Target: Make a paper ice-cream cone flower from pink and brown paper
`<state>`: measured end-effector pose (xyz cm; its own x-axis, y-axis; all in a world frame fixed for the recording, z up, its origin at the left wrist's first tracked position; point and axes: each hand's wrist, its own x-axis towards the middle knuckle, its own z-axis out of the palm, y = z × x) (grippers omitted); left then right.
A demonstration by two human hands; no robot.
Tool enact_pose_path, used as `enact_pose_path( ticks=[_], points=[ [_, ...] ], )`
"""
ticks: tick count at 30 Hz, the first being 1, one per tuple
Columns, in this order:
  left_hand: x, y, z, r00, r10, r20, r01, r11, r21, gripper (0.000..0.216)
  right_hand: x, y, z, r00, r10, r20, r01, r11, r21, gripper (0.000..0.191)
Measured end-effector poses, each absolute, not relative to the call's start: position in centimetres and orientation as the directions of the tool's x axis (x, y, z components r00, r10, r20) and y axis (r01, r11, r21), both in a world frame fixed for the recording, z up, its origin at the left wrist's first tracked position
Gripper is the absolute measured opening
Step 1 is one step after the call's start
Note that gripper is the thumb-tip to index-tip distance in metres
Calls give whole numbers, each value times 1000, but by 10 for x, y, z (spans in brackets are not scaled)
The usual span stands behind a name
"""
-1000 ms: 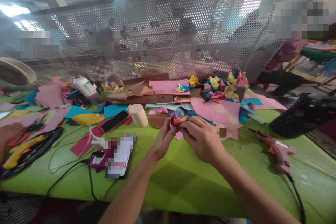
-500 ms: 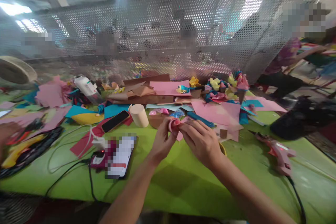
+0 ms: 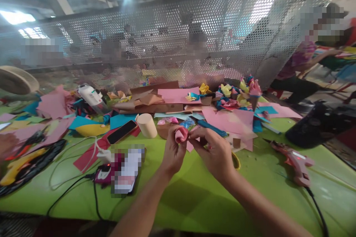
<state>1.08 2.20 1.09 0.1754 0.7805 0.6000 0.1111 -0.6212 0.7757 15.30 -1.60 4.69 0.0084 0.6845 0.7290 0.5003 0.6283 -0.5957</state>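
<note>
A pink rolled paper flower (image 3: 181, 134) stands between the fingers of my left hand (image 3: 174, 153), its spiral opening facing me. Close by on the right is my right hand (image 3: 213, 150), thumb and fingertips pinched together near the flower's edge; whether they grip anything is too small to make out. Both hands are above the green table (image 3: 183, 207). Behind them lie a blue rolled strip (image 3: 213, 127) and pink paper sheets (image 3: 228, 122). A cream paper roll (image 3: 146, 125) is upright to the left of my hands.
A pink glue gun (image 3: 296, 163) with a black cord rests at the right. Left are a black phone (image 3: 122, 132), a second phone (image 3: 128, 172), a power strip (image 3: 103, 174) and cables. Crumpled paper flowers (image 3: 230, 96) fill the back. Another person's hand (image 3: 7, 144) shows at the left edge.
My right fingers have drawn slightly away from the flower and lowered. In my left hand, the flower has turned so its open spiral faces me more. The other person's hand has shifted.
</note>
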Motion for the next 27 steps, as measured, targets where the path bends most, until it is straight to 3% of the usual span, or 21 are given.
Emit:
enact_pose_path(
  ticks=[8, 17, 27],
  points=[
    [10, 22, 10, 162, 671, 723, 166, -741, 650, 22, 151, -18, 49, 55, 748, 662, 461, 569, -681, 7],
    [6, 25, 8, 192, 532, 825, 253, -839, 482, 36, 150, -22, 55, 29, 827, 561, 383, 509, -771, 8],
    [4, 27, 7, 261, 464, 846, 265, -878, 400, 45, 149, -23, 57, 32, 811, 584, 466, 505, -727, 10]
  ],
)
